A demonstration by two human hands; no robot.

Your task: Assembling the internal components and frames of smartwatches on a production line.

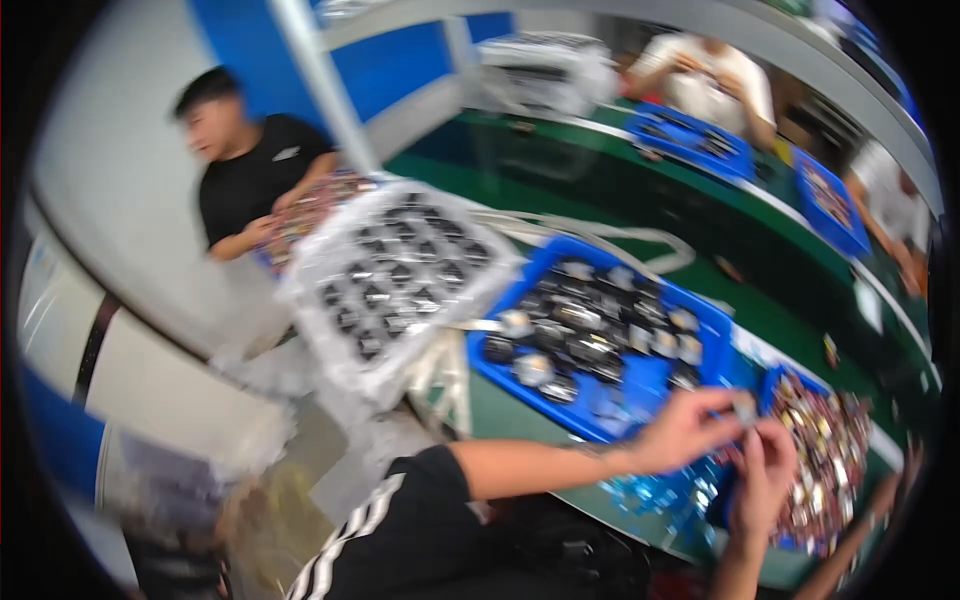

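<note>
My left hand [690, 428] reaches across the green bench and pinches a small greyish piece [743, 408] between thumb and fingertips. My right hand [765, 468] is right beside it, fingers drawn together against the near side of the piece. Motion blur hides its exact kind, and I cannot make out whether the right fingers hold a part of their own. Just left of my hands sits a blue tray [480, 345] with many glossy black rounded items [580, 320], some with pale faces. Blue film scraps [665, 497] lie under my wrists.
At right, a blue bin holds a heap of small multicoloured parts [820, 460]. A white foam box [480, 290] with rows of black items stands left. One person [265, 170] stands beyond it; two others sit across the bench with blue trays [690, 140]. Another forearm shows lower right.
</note>
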